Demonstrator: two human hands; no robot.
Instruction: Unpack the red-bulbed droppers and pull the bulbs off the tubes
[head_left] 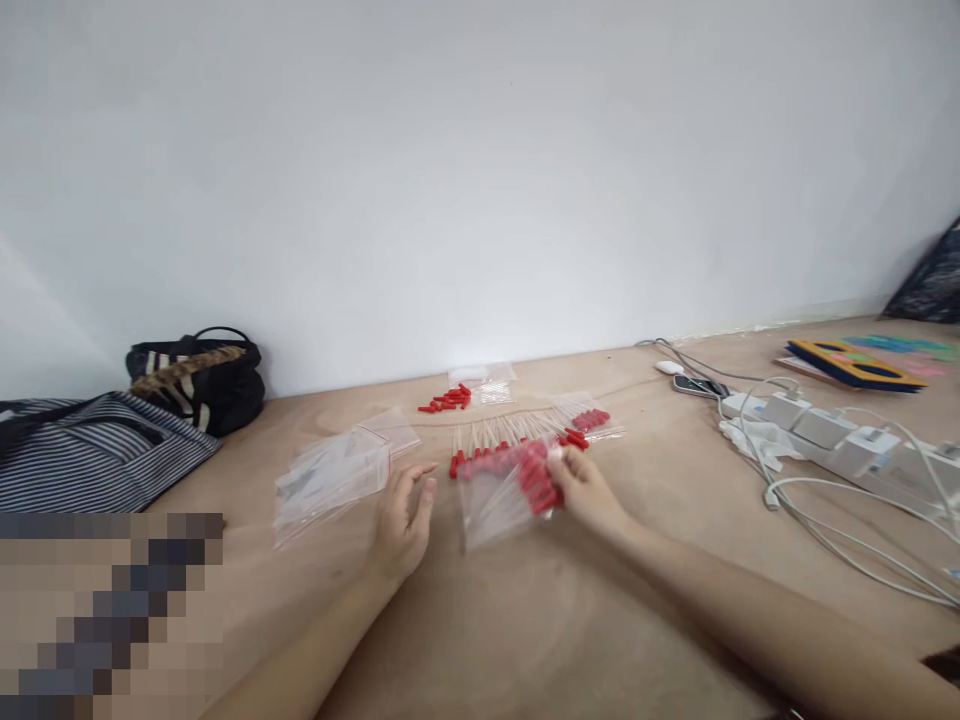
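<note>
1. A clear plastic bag (484,515) hangs from the right hand (589,490), directly left of its fingertips, over the middle of a tan-covered surface (600,630). Several red pieces (538,482) are bunched in the bag's upper right part, right beside the gripping fingers; thin pale sticks run from them towards its lower left.
2. The right hand's thumb and fingers are pressed together, pinching the bag near its upper right edge. Exactly how each finger sits is blurred.
3. The left hand (403,520) is to the left of the bag and apart from it. Its thumb and forefinger are spread, with a gap between them, and the other fingers are loosely curled. Whether it rests on the surface is hard to tell.
4. Just behind the held bag, a row of red-ended sticks (495,435) fans out, partly covered by it.
5. Beyond the row lies a small pile of loose red pieces (448,400). A stack of flat clear bags (330,475) lies near the left hand.
</note>
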